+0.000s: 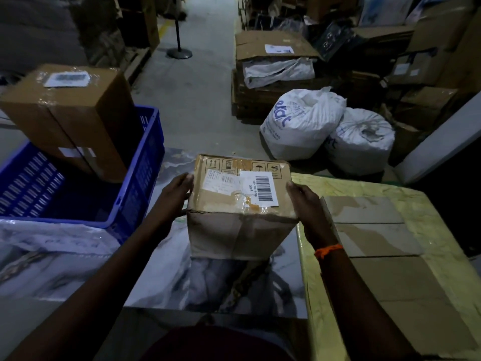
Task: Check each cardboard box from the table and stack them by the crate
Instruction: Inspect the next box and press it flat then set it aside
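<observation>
Cardboard, scuffed and taped: the cardboard box [239,225] is clamped between both hands. L hand [179,191] wraps its left side, fingertips up at the top edge; R hand [305,204] does the same on the right side. Both grips are closed on it, nothing else held. Can't tell from my feed whether its base sits on the table [161,269] or hangs just above. Either way it's mid-width, nearer the table's far edge than the near one.

Progress, my read: early. One larger brown box [67,113] stands tilted in the blue crate [145,162] at the table's left side, so prob. one handled. The one in hand is at the check stage, not yet stacked. A yellow-wrapped carton [364,230] fills the table's right edge; may be next, can't be sure.

Orientation: barcode label [263,188] faces up, bars reading sideways to me. The printed arrows [213,164] lie on the top face by its far edge and point away from me, so I'd judge it's lying on a side, marked top toward the far edge. Near-cubic; long axis looks slightly L-R, hard to call.
</observation>
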A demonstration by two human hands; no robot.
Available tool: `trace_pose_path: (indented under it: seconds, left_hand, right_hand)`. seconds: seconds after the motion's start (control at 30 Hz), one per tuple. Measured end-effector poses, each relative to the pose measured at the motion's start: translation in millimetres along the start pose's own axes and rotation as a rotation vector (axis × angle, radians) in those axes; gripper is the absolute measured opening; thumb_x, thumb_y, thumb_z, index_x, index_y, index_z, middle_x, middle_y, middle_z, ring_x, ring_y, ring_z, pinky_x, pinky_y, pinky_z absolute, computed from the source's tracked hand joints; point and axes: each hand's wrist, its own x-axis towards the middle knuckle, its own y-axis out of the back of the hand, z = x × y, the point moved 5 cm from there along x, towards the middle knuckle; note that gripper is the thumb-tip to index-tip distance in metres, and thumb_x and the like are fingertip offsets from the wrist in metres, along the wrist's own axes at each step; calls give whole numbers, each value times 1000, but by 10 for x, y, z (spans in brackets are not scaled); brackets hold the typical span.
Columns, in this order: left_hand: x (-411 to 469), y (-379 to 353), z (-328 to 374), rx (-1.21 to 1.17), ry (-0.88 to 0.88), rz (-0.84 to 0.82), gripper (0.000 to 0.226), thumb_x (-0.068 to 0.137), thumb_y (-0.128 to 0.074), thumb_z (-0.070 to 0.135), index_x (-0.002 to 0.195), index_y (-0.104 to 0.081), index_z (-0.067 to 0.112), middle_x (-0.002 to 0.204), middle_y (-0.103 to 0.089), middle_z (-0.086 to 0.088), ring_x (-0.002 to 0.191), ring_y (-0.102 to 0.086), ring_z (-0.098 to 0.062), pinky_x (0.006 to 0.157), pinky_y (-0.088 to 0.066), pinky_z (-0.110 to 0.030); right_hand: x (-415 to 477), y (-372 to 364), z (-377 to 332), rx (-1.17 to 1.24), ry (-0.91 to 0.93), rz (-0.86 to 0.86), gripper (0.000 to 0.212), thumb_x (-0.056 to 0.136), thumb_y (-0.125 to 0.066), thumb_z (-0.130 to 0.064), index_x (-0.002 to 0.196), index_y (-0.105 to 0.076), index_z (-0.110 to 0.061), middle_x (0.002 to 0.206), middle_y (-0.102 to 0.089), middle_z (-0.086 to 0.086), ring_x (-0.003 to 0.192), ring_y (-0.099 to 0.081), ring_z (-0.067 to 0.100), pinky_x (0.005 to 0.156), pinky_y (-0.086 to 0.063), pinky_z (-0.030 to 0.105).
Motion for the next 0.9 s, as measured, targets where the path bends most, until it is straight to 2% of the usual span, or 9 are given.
trace_pose_path:
  seconds: [0.1,0.2,0.4,0.47,0.53,0.6,0.7,0.77,0.9]
  left_hand:
    - [166,-173,241,102,4,-16,30,109,-41,33,135,-55,30,122,-65,6,101,-63,-8,75,-53,-27]
    - [264,-280,339,68,-8,-4,38,106,-47,18,143,-50,26,120,-65,3,99,-64,-8,75,-55,-24]
    - [298,-149,303,15,-137,15,55,93,-59,5,142,-46,26,126,-63,8,114,-61,-9,90,-56,-36]
    - [288,-77,172,33,-168,50,49,94,-65,21,140,-51,25,132,-61,8,120,-59,-9,98,-54,-41]
    - [233,-43,2,33,-149,64,55,88,-68,57,136,-56,32,137,-60,11,124,-57,-9,101,-52,-45]
    - [177,9,-217,6,-74,100,75,76,-62,82,136,-56,38,139,-59,11,127,-56,-12,102,-50,-49]
    - [102,71,-502,-32,-5,116,85,74,-57,88,142,-53,37,142,-59,6,129,-56,-16,103,-50,-53]
    - [49,73,-668,-54,36,89,74,82,-62,76,141,-57,32,140,-60,4,126,-57,-18,98,-54,-50]
    - [-37,80,-913,-47,72,106,32,88,-71,49,119,-67,40,118,-68,9,108,-65,-15,82,-57,-40]
  right_hand:
    - [213,-105,-134,-106,-49,-62,37,93,-61,-60,106,-73,-28,107,-77,-1,100,-72,21,97,-56,48]
    - [355,-155,-244,-160,-11,-60,57,77,-61,-75,112,-75,-32,107,-78,-5,101,-73,21,99,-55,49]
    - [315,-152,-348,-36,78,6,32,88,-70,-53,115,-66,-37,112,-74,-10,105,-70,14,99,-56,46]
    - [276,-197,-281,-10,69,39,45,84,-69,-65,116,-64,-34,111,-74,-7,104,-70,16,97,-56,49]
    - [207,-248,-148,12,23,89,59,78,-63,-78,110,-65,-28,105,-75,-4,100,-71,18,93,-57,47]
    - [89,-284,-20,12,5,125,53,87,-60,-74,102,-65,-23,96,-75,-2,92,-71,17,83,-56,38]
    - [-62,-322,189,26,-5,148,37,95,-63,-57,102,-64,-21,95,-72,-5,86,-68,8,71,-51,29]
    - [-139,-348,358,8,-22,130,31,95,-69,-47,109,-63,-20,101,-69,-5,89,-65,7,72,-48,27]
    - [-297,-431,743,-32,-70,120,38,93,-76,-30,122,-63,-10,114,-67,0,104,-63,16,83,-47,26]
